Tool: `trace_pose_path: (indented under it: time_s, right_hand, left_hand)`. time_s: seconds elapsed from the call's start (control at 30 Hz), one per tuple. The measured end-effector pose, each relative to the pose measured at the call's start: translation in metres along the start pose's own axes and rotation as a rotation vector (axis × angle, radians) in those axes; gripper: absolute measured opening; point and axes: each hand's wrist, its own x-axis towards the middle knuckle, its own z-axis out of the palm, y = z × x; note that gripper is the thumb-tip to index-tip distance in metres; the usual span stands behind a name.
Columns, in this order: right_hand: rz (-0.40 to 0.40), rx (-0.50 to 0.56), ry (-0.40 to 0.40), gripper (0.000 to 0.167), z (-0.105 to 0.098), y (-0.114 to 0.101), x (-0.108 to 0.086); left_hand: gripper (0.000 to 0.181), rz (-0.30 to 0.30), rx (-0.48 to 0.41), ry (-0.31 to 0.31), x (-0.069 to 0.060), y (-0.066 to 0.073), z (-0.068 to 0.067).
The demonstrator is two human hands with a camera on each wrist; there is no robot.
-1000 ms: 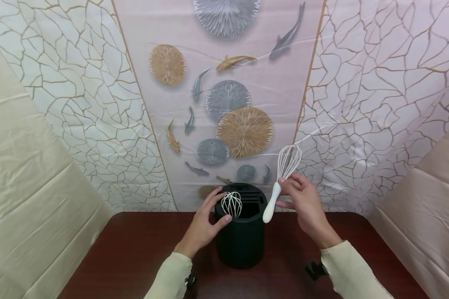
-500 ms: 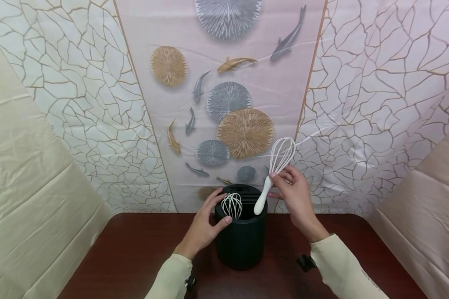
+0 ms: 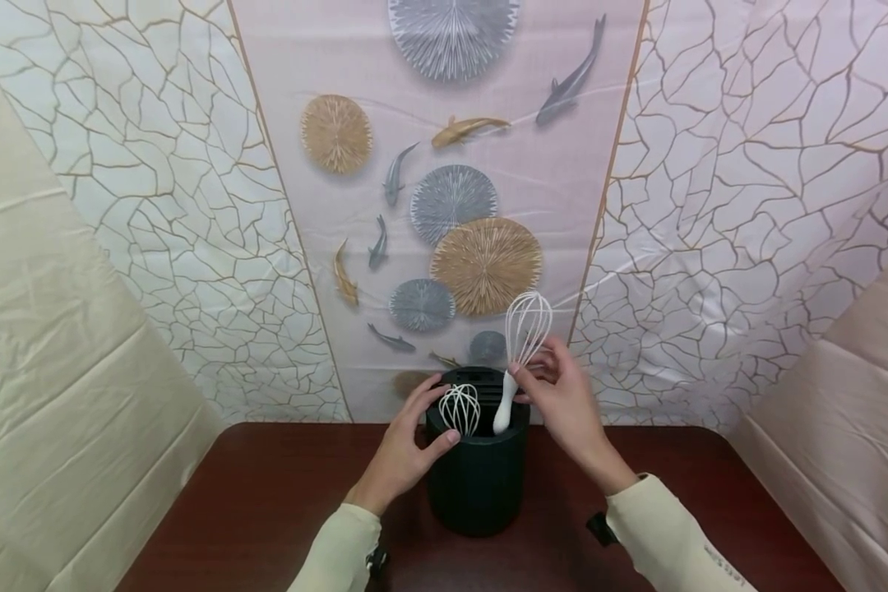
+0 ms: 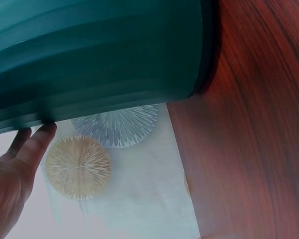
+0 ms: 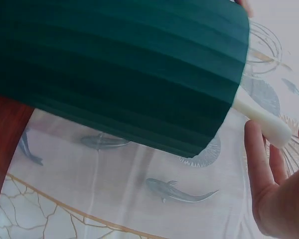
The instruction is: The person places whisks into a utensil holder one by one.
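A dark green ribbed utensil holder [image 3: 477,489] stands upright on the table; slots show in its black top. Wire loops of one white whisk [image 3: 460,409] rise from its left opening. My left hand [image 3: 398,454] holds the holder's rim, thumb in front and fingers on the far left side, around that whisk. In my right hand [image 3: 568,411] a second white whisk [image 3: 529,322] is pinched where wires meet handle. Its loops point up, and the handle's lower end dips into the holder's right opening. The right wrist view shows the handle [image 5: 264,120] at the rim.
The dark red-brown wooden table [image 3: 281,510] ends at a back edge behind the holder. A patterned cloth backdrop [image 3: 444,247] hangs there. Beige cloth panels [image 3: 59,395] slope along both sides.
My right hand has moved left with its whisk, from beside the holder to over it, then lowered. The whisk now stands more upright. My left hand stays at the rim.
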Motion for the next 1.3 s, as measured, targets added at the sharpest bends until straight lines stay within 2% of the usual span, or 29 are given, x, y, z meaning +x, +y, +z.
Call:
trace_pose_path:
  time_s: [0.33, 0.47, 0.6, 0.77, 1.07, 1.3]
  right_hand:
    - [-0.062, -0.123, -0.046, 0.06, 0.001, 0.014, -0.009]
    - [-0.083, -0.177, -0.061, 0.076, -0.002, 0.018, -0.009]
    - [-0.108, -0.162, -0.1, 0.089, -0.004, 0.019, -0.011]
    - [-0.172, -0.195, -0.133, 0.08, -0.004, 0.018, -0.014]
    - [-0.219, -0.294, -0.135, 0.076, -0.001, 0.012, -0.021]
    - [-0.208, -0.312, -0.191, 0.08, 0.0, 0.011, -0.02]
  left_hand:
    - [0.063, 0.006, -0.021, 0.003, 0.0, 0.001, 0.0]
    - [0.062, -0.003, -0.022, -0.006, 0.001, 0.001, 0.0]
    - [0.061, -0.003, -0.023, -0.009, 0.002, 0.0, 0.0]
    - [0.061, -0.006, -0.022, -0.005, 0.001, -0.001, 0.0]
    - [0.061, 0.005, -0.029, -0.001, 0.001, 0.0, 0.001]
    - [0.061, 0.002, -0.027, -0.002, 0.001, 0.0, 0.0]
